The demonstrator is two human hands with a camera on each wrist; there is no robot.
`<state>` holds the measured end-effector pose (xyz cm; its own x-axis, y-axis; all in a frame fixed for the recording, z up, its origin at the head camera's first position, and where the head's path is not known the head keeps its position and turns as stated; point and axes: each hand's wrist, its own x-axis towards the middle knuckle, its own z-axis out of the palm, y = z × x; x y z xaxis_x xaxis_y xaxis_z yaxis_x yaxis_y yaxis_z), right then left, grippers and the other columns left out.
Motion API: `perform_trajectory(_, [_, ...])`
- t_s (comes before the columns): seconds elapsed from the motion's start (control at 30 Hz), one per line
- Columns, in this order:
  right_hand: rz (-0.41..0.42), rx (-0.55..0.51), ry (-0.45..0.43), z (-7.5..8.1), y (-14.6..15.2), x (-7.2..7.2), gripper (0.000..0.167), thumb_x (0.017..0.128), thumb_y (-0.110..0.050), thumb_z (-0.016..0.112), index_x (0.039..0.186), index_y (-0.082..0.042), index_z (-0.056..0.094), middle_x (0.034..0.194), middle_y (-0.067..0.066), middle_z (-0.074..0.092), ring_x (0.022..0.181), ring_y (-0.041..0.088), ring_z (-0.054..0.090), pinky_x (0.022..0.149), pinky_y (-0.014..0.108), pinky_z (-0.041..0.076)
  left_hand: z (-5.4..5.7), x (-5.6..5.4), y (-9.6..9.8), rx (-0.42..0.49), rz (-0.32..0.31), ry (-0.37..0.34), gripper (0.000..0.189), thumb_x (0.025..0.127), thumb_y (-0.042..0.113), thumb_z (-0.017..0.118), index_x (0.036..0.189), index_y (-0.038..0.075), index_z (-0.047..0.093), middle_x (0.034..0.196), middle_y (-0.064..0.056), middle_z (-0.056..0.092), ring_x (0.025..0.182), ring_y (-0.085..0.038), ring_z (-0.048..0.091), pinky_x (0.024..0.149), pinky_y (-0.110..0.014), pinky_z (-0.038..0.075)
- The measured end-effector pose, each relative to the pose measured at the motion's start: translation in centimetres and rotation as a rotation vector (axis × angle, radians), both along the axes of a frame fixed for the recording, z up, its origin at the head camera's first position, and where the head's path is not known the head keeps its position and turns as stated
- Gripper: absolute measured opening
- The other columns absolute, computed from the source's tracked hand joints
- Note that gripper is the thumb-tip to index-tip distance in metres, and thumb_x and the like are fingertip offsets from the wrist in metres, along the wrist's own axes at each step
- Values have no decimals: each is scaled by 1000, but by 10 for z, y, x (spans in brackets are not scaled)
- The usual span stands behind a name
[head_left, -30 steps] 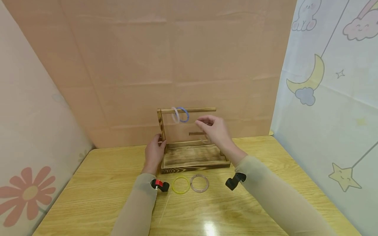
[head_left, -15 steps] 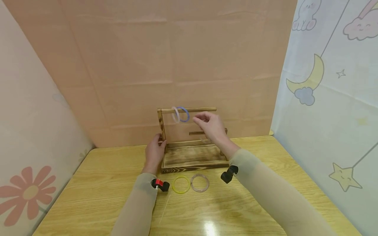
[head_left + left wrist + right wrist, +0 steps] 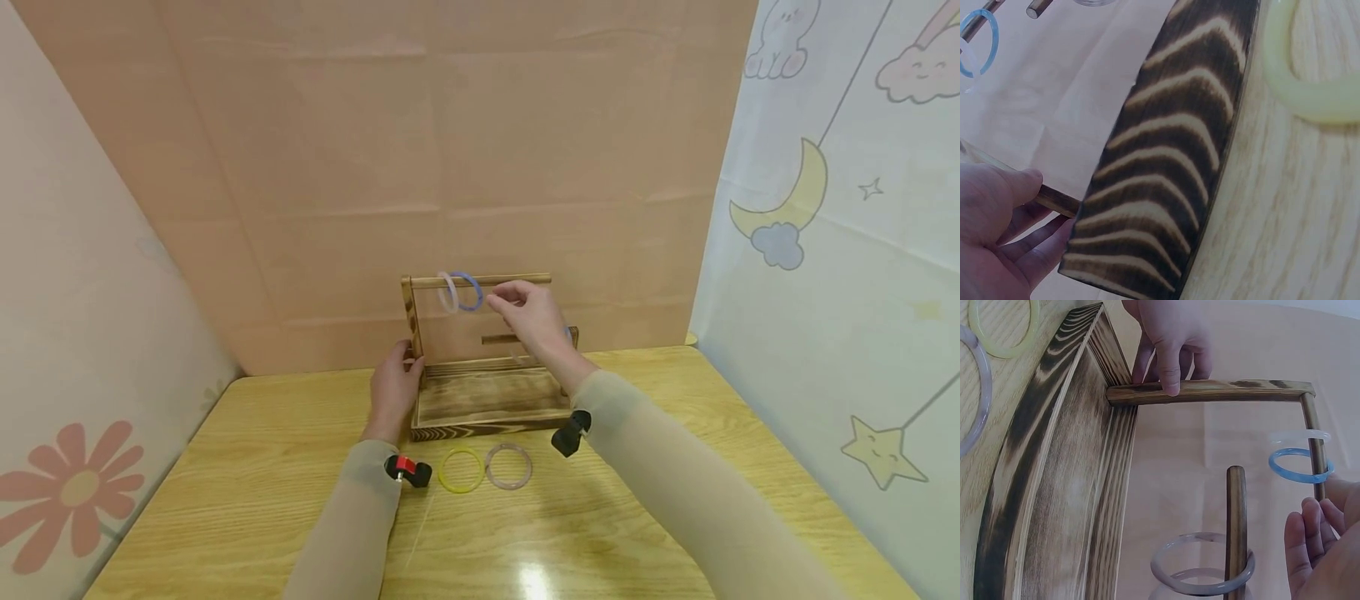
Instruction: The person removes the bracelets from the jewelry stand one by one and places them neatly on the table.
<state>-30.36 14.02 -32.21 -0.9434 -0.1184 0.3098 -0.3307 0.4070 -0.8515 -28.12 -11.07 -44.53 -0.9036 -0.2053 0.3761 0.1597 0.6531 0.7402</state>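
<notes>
My left hand (image 3: 393,387) pinches the left upright post (image 3: 410,308) of a wooden bangle stand (image 3: 487,429), thumb on one side and fingers on the other. On the upper rod (image 3: 517,279) hang a translucent whitish bangle (image 3: 452,302) and a blue bangle (image 3: 479,297). Just beyond the blue one, toward the rod's free end, my right hand (image 3: 534,318) hovers with bent fingers and no bangle visible in them. The right wrist view shows its fingers beside the rod. Below, greyish bangles (image 3: 1163,572) circle the lower rod (image 3: 1235,512), partly hidden by my right arm in the head view.
A yellow bangle (image 3: 461,491) and a mauve-grey bangle (image 3: 509,487) lie side by side on the wooden table (image 3: 480,550), in front of the stand. An orange-tan sheet (image 3: 337,167) hangs behind, with patterned panels left and right.
My right hand has shifted a little left and up along the upper rod, toward the hanging bangles. The left hand stays on the post, and both upper bangles hang as before.
</notes>
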Motion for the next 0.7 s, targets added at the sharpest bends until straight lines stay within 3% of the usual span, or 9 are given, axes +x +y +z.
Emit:
perform_trajectory(0.43, [1, 10, -18, -5, -9, -3, 27, 106, -36, 78, 126, -17, 80, 112, -1, 78, 93, 22, 73, 81, 39, 60, -2, 0, 0, 1, 2, -3, 41, 111, 15, 70, 149, 1, 62, 137, -22, 72, 115, -40, 75, 97, -57, 61])
perform_trajectory(0.7, [-9, -16, 9, -9, -18, -5, 24, 106, -33, 79, 122, -16, 81, 106, 0, 78, 97, 33, 76, 76, 37, 59, -3, 1, 0, 7, 2, -9, 42, 111, 15, 70, 149, 0, 62, 136, -21, 72, 115, -40, 75, 97, -58, 61])
